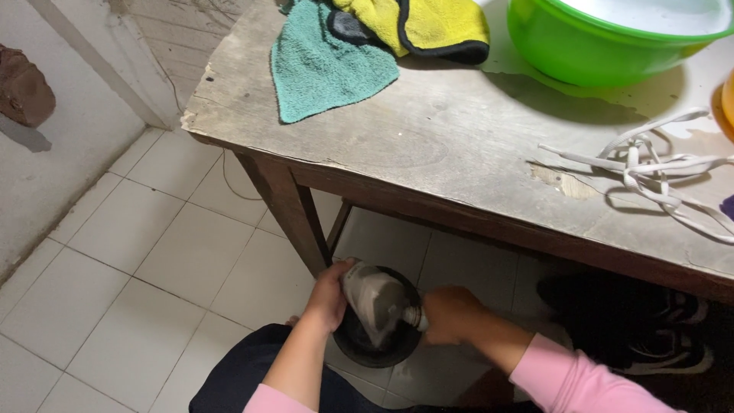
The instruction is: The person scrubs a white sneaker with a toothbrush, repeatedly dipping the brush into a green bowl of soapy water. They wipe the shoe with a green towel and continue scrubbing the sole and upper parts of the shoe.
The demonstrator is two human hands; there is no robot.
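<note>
Below the near edge of the wooden table (pixel 459 145), we hold a clear plastic bottle (pixel 375 302) on its side over a dark round bowl (pixel 359 344) that sits on the white tiled floor (pixel 153 260). The bottle looks cloudy grey inside and lies tilted, its base up toward the table leg (pixel 287 210) and its neck pointing down to the right. Our left hand (pixel 330 294) is wrapped around the bottle's base, fingers curled over the wide end. Our right hand (pixel 451 313) is clenched around the neck and cap end; the cap itself is hidden in the fist, so we cannot tell whether it is on or off. Both sleeves are pink, and a dark trouser knee shows at the bottom edge of the view.

On the table, a teal towel (pixel 325 65) hangs over the far left corner, touching a yellow cloth (pixel 428 27) with a black border just beside it. A green basin (pixel 612 42) stands at the far right edge, and a tangle of white laces (pixel 657 172) lies near the right edge, well apart from the cloths. Under the table at the right, a pair of black shoes (pixel 650 321) rests on the floor near our right arm.
</note>
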